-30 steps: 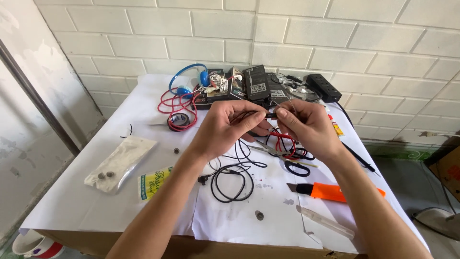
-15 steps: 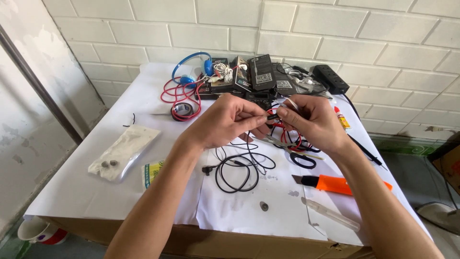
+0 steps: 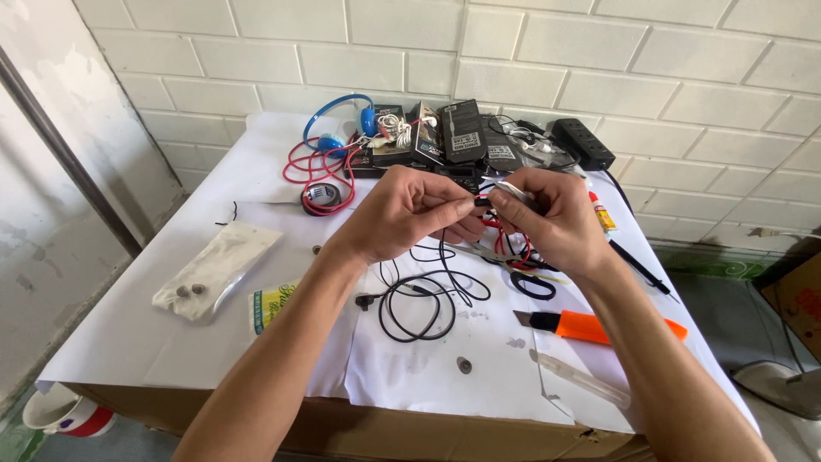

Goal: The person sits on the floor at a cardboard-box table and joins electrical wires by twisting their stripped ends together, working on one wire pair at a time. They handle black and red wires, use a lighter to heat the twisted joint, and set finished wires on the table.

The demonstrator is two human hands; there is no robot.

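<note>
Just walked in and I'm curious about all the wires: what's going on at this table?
A person holds both hands over a white paper-covered table, pinching a small dark piece on a thin black cable between them. The left hand grips it from one side, the right hand from the other. The cable's loops lie on the paper below. An orange utility knife, black-handled scissors and blue headphones lie untouched nearby.

Both hands raised, left hand (image 3: 409, 214) and right hand (image 3: 547, 221) fingers pinched.

Black cable (image 3: 428, 299) | orange utility knife (image 3: 599, 326) | blue headphones (image 3: 340, 120) | red wire (image 3: 308, 167) | white paper (image 3: 428, 376) | possibly yellow glue tube (image 3: 601, 214)
</note>
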